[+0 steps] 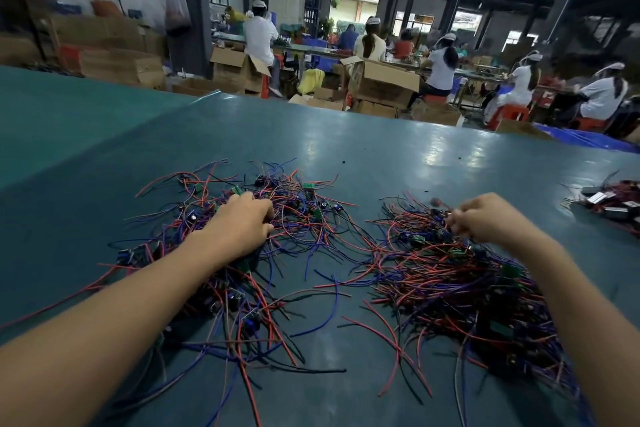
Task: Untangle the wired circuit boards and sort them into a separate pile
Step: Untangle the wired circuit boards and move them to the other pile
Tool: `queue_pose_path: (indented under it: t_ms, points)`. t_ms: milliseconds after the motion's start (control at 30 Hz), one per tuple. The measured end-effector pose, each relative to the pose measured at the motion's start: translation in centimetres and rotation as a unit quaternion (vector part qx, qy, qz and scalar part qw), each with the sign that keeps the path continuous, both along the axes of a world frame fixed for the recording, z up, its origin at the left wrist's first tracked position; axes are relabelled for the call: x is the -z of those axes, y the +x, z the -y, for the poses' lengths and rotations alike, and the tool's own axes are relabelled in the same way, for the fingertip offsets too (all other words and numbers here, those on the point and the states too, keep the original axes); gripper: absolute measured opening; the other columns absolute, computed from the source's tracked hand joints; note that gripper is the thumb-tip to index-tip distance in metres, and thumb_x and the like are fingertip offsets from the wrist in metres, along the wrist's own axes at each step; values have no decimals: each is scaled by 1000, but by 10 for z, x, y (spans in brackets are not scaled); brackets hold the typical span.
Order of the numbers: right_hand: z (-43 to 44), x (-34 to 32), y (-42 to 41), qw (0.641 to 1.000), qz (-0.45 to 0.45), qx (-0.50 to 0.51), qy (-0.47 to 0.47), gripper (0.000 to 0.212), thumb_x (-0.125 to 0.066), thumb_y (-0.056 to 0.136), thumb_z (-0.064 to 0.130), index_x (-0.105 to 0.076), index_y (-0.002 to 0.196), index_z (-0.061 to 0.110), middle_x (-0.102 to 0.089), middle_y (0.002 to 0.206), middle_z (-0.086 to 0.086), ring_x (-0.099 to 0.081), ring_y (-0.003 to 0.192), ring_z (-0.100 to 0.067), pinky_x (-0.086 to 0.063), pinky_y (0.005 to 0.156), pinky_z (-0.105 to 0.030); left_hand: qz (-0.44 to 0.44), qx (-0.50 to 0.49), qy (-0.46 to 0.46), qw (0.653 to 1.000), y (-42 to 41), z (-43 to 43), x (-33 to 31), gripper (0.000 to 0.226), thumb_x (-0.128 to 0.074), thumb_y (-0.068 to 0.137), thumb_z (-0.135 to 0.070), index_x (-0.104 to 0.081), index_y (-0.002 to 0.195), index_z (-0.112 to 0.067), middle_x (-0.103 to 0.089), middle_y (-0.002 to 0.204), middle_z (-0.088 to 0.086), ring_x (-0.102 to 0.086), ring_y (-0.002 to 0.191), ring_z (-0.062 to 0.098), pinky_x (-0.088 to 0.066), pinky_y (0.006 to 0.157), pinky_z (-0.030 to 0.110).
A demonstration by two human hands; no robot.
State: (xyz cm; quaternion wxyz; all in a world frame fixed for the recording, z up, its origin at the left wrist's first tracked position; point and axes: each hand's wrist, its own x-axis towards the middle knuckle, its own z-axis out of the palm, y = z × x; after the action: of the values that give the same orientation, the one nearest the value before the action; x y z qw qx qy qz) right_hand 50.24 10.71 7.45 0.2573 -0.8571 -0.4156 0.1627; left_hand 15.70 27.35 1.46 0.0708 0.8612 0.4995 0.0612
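Fingers [267, 217] of the left hand [242, 224] curl down into the left tangle [304, 218] of red, blue and black leads and small green circuit boards, gripping wires near its far side; fingers [456, 220] of the right hand [488, 215] bunch together, pinching wires at the far edge of the right pile [450, 282]; both heaps lie just beside each other near the front edge of the teal tabletop [346, 146]; a smaller heap of dark parts [613, 203] sits at the right edge.
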Motion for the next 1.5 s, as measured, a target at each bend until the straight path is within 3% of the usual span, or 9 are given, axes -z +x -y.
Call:
queue_pose_path:
  t_ms: [167,267,433,633,900,1167,1267,1400,1500]
  points:
    - [-5,18,-27,982,158,50,-87,19,-56,86,17,-68,94,4,-66,101,-20,-61,96,-35,-49,88,-37,60,-14,-2,998,2,10,-3,37,-59,97,-34,-45,129,-25,-49,121,8,-51,116,31,-47,98,46]
    - [-4,23,-77,968,243,43,38,32,-57,89,22,-67,120,23,-62,119,-13,-56,113,-36,-38,96,-46,49,29,-39,998,-4,16,-4,32,-60,94,-26,-44,121,-23,-55,107,4,-57,101,24,-49,86,39]
    - [-3,50,-155,951,184,-109,222,25,-62,88,12,-74,107,23,-69,108,0,-62,102,-23,-35,94,-40,53,105,-107,987,-28,30,-19,64,-72,91,-27,-28,136,-30,-62,90,-4,-61,82,11,-49,72,30]
    - [3,102,-184,938,183,-211,206,21,-58,89,12,-74,103,18,-69,100,3,-62,98,-21,-34,88,-38,-129,120,-107,979,-44,44,-32,32,-70,93,-34,-63,124,-31,-59,113,-9,-57,105,11,-50,95,29]
    - [3,110,-181,931,162,-205,254,20,-59,87,13,-74,98,21,-68,94,8,-62,91,-16,-30,86,-32,-145,115,-57,981,-36,48,-29,20,-65,97,-34,-68,116,-28,-61,95,-10,-58,91,13,-51,80,30]
    - [4,106,-175,933,132,-193,275,20,-63,87,8,-75,101,18,-69,99,6,-63,94,-17,-31,86,-32,92,152,134,975,-21,53,-49,35,-53,91,-60,-63,102,-28,-52,102,-6,-46,99,18,-44,91,41]
    - [5,103,-177,923,112,-165,329,24,-68,85,0,-75,102,16,-68,98,5,-64,92,-18,-41,86,-37,209,202,219,932,-5,59,-47,38,-58,91,-55,-64,99,-19,-63,95,-4,-57,89,20,-46,83,40]
    - [7,97,-172,901,64,-130,410,24,-70,88,-3,-73,105,13,-63,97,5,-61,88,-4,-45,81,-13,320,239,236,886,8,66,-17,28,-71,90,-33,-67,99,-7,-65,92,1,-62,80,18,-51,78,39]
    - [6,96,-170,903,-4,-144,404,13,-70,92,8,-76,98,17,-69,89,9,-66,82,-8,-51,74,-21,345,232,312,854,13,69,7,24,-77,89,-22,-69,103,-4,-66,96,4,-63,88,26,-53,78,45]
